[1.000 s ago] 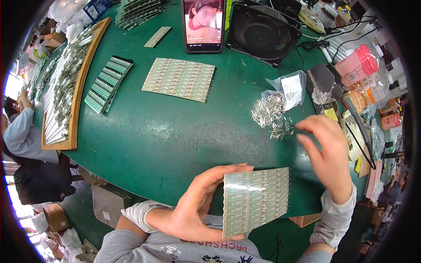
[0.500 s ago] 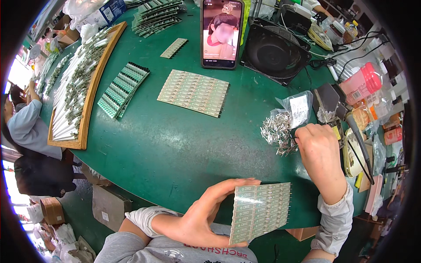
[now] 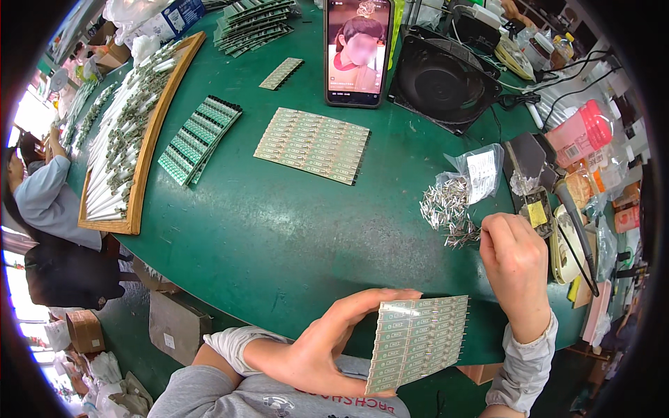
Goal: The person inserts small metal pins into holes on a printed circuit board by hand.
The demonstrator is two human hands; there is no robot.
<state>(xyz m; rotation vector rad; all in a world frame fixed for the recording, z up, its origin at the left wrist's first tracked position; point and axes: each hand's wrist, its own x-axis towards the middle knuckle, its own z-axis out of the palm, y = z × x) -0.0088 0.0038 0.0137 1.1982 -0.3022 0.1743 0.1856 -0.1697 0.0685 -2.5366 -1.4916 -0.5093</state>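
My left hand grips a pale green circuit board panel by its top and bottom edges, tilted up in front of my body. Thin metal pins stick out along the panel's right edge. My right hand is at the right, fingers bent and pinched together; whatever is between the fingertips is too small to make out. Just left of those fingertips lies a heap of small metal pins, spilling from a clear plastic bag.
A second panel lies mid-table, beside a small board strip and stacked green boards. A phone stands before a black fan. A wooden tray holds white tubes. A soldering iron rests far right. Another person sits at left.
My right hand has drawn slightly back from the pin heap, toward me. The panel in my left hand stays nearly in place, and the whole view has shifted a little.
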